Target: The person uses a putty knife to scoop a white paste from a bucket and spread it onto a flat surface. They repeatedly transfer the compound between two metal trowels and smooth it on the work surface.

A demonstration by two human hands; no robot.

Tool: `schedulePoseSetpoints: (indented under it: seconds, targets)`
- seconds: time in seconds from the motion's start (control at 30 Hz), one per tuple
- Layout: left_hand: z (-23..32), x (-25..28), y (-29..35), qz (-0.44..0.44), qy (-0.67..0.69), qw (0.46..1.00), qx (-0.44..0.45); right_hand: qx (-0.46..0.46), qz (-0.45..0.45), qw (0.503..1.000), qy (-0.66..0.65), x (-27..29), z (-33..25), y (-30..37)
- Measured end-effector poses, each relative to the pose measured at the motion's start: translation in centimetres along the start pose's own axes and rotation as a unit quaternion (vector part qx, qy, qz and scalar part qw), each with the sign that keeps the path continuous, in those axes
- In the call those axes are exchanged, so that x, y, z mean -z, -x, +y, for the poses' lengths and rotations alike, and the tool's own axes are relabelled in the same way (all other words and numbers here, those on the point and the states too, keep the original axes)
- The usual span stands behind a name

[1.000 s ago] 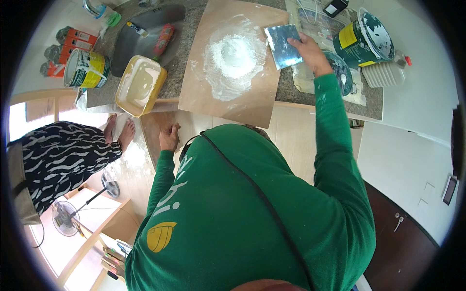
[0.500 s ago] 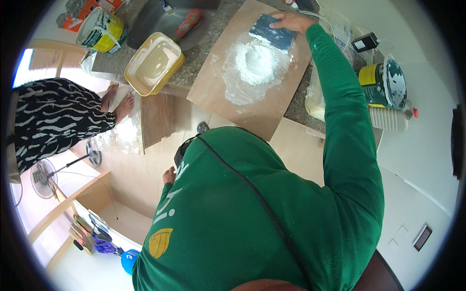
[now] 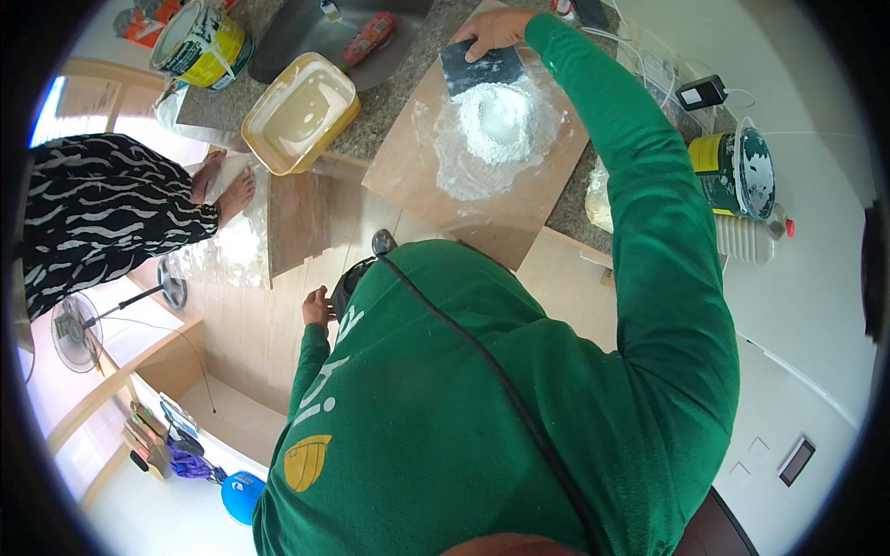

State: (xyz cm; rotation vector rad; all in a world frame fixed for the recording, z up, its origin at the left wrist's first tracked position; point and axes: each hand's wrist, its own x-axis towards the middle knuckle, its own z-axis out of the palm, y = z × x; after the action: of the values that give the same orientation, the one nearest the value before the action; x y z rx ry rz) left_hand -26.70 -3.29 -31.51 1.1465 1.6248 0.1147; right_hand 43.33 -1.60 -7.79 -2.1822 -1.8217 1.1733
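My right hand (image 3: 494,35) grips a flat dark rectangular scraper (image 3: 482,69), thumb on its face. The scraper's lower edge touches the far-left side of a white powder mound (image 3: 475,135). A hollow (image 3: 505,122) dips in the mound's middle. Thinner powder is smeared around it on a brown board (image 3: 399,167) lying on the counter. At my left side, my left hand (image 3: 317,306) hangs low with its fingers loosely apart, and no object shows in it.
A yellow tub (image 3: 349,113) of pale liquid stands by the sink (image 3: 278,44). Paint-type buckets (image 3: 222,65) (image 3: 709,157) stand left and right. A clear jug (image 3: 742,239) lies right. Another person's feet (image 3: 236,196) rest on a platform at left; a fan (image 3: 76,332) stands behind.
My right hand and the scraper have moved left along the far side of the mound. The powder there is pushed into a more upright edge. My left hand has shifted slightly toward me.
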Motion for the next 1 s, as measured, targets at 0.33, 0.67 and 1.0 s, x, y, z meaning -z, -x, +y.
schedulePoseSetpoints:
  seconds: [0.33,0.67,1.0]
  targets:
    - [-0.5,1.0,-0.8,-0.008,-0.027,0.998,0.048,0.059,0.105,0.992,0.044,-0.3,-4.7,8.5]
    - [-0.2,2.1,-5.0,-0.043,-0.005,0.998,0.041,0.034,0.335,0.942,0.009,-3.9,-2.9,16.2]
    - [0.2,1.8,-6.6,-0.062,-0.023,0.996,0.054,-0.205,0.427,0.791,-0.388,-15.1,7.7,22.9]
